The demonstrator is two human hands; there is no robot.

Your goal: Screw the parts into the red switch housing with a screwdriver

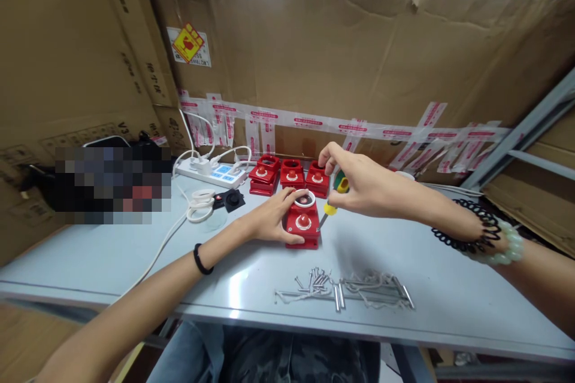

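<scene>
A red box with a round red button (304, 222) lies on the grey table (135, 251) in front of me. My left hand (271, 219) wraps its left side, thumb and fingers closed on it. My right hand (359, 182) is closed round a screwdriver with a yellow and green handle (338, 193), whose tip points down at the box's right edge. Three more red boxes (291, 175) stand in a row just behind.
A pile of screws and long pins (341, 287) lies near the front edge. A white power strip (213, 172) with cables, a coiled white cord (200, 202) and a small black part (232, 198) sit at the left. Taped cardboard walls (359, 54) surround the table.
</scene>
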